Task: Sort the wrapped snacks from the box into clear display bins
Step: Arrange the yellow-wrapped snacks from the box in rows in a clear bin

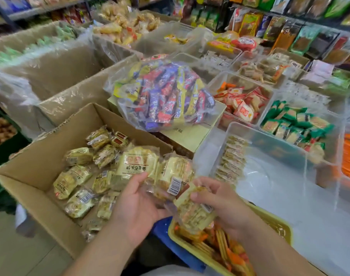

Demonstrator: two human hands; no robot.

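Both hands are over the near corner of the box [31,152], close together with a bunch of yellow wrapped packs between them. The left hand [138,202] is palm up, fingers curled under two packs and thumb on top. The front pack [137,162] lies face up with brown Chinese characters that read upside down from here, so its top edge points back at the person; the tiny Latin line under them is too blurry to read. The second pack [176,172] next to it shows a white barcode sticker. The right hand [222,198] pinches a third pack [194,214], whose long axis slants from upper left down to lower right. More of the same packs [78,156] lie loose in the box, pointing every which way. Just right of it, the clear bin [273,148] has a row [231,160] of them standing on edge along its left wall. The carton [192,134] behind has two characters, maybe 原味, and a bag [164,96] of mixed snacks sits on it.
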